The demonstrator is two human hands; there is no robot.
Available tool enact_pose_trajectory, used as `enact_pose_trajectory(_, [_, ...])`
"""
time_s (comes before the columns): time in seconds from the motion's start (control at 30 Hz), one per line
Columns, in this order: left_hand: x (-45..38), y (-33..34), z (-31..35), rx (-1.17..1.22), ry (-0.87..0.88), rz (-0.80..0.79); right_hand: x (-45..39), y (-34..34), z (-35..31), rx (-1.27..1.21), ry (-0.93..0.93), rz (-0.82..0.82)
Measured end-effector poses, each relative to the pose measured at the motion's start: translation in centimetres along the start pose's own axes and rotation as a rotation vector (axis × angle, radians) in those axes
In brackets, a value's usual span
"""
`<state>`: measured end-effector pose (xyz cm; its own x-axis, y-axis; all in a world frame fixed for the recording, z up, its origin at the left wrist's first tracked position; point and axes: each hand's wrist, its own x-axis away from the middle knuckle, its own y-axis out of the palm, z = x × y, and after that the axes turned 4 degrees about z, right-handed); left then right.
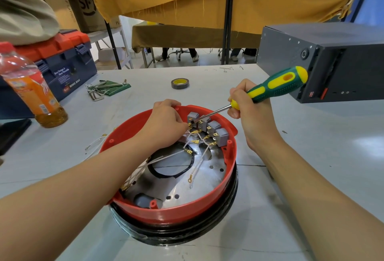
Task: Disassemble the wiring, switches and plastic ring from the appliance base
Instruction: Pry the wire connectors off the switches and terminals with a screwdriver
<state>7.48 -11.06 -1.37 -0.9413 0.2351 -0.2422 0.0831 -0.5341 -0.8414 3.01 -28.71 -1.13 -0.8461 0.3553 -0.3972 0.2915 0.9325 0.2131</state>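
The round appliance base (pixel 227 169), red plastic over a black lower part, lies upturned on the table in front of me. Several grey switches (pixel 209 125) sit in a row along its far inner wall, with white wires (pixel 199 162) and brass terminals trailing over the metal plate. A black ring (pixel 188 167) lies on that plate. My left hand (pixel 164 123) reaches into the base and pinches a terminal at the leftmost switch. My right hand (pixel 249 111) grips a green and yellow screwdriver (pixel 276 86); its tip touches the leftmost switches.
An orange drink bottle (pixel 31 88) and a blue and red toolbox (pixel 62 63) stand at the left. Hex keys (pixel 99 90) and a tape roll (pixel 180 83) lie further back. A dark grey computer case (pixel 324 61) sits at the right. A loose white wire (pixel 97 142) lies left of the base.
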Motion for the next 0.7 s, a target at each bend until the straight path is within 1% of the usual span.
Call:
enact_pose_trajectory(0.3, [0.0, 0.0, -0.1, -0.012, 0.01, -0.001, -0.7, -0.5, 0.8, -0.162, 0.125, 0.032])
enact_pose_trajectory(0.37, [0.0, -0.1, -0.1, -0.015, 0.014, -0.006, -0.6, -0.4, 1.2, -0.148, 0.158, 0.034])
enact_pose_trajectory(0.47, [-0.1, -0.1, -0.2, -0.018, 0.015, -0.004, -0.5, -0.2, 1.3, -0.095, 0.143, 0.049])
enact_pose_trajectory(0.7, [0.0, -0.2, -0.1, -0.019, 0.013, -0.005, -0.5, -0.3, 0.6, -0.129, 0.077, 0.073])
